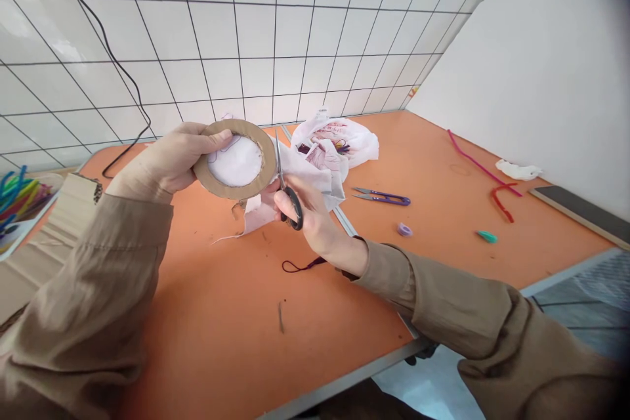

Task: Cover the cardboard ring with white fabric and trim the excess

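The left hand (197, 147) pinches a cardboard ring (231, 191) above an orange table (221, 315); beside the ring, the right hand (315, 213) grips scissors (280, 174). Trimming cloth (306, 169) appears underway; cutting on calls for steady hold.

Reaches in from the lower left with the brown-sleeved left arm (98, 289), holding the left hand (177, 156) a little higher than the right hand (312, 216). Grips on the left, laying the left thumb (214, 140) out toward the right. Stretches the right arm (457, 315) in from the lower right, showing a bare right wrist (348, 254). Grips there too, with curled fingers and a bent right thumb (286, 205).
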The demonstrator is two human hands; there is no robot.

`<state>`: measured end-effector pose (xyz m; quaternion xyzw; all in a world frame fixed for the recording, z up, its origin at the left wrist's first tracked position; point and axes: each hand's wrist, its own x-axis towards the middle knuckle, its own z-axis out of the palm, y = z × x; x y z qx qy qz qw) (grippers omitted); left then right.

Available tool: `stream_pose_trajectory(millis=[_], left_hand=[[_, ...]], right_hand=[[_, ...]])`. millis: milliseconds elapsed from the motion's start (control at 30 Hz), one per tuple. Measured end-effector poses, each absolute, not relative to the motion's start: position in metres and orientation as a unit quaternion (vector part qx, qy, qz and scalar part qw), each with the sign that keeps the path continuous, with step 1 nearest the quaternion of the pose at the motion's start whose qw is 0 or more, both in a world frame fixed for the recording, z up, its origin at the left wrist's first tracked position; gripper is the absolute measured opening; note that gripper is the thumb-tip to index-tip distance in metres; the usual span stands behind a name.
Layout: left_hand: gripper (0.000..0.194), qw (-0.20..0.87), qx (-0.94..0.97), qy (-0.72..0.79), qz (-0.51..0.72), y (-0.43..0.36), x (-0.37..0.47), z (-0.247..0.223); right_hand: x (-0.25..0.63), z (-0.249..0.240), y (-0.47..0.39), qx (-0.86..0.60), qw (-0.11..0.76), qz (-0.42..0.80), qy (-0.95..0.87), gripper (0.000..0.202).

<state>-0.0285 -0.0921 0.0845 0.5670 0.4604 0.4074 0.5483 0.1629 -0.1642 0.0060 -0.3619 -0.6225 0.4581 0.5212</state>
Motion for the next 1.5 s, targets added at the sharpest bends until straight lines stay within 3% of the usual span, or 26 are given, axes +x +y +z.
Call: stream_pose_trajectory(millis=[267,767,1267,1500], left_hand=[[0.018,0.536,0.583,0.452,0.411,-0.09,-0.031,0.082],[0.029,0.519,0.616,0.44,0.396,-0.088,-0.036,0.081],[0.031,0.531,0.595,0.451,0.399,-0.085,-0.038,0.08],[0.023,0.555,0.606,0.419,0.386,-0.084,-0.043,0.08]], right_hand=[[0.164,-0.012,-0.161,-0.382,0.528,0.453,-0.607,0.029],[0.166,0.009,-0.167,-0.338,0.511,0.472,-0.634,0.027],[0.167,-0.006,-0.163,-0.358,0.515,0.471,-0.62,0.032],[0.169,0.008,-0.167,-0.309,0.5,0.499,-0.637,0.032]])
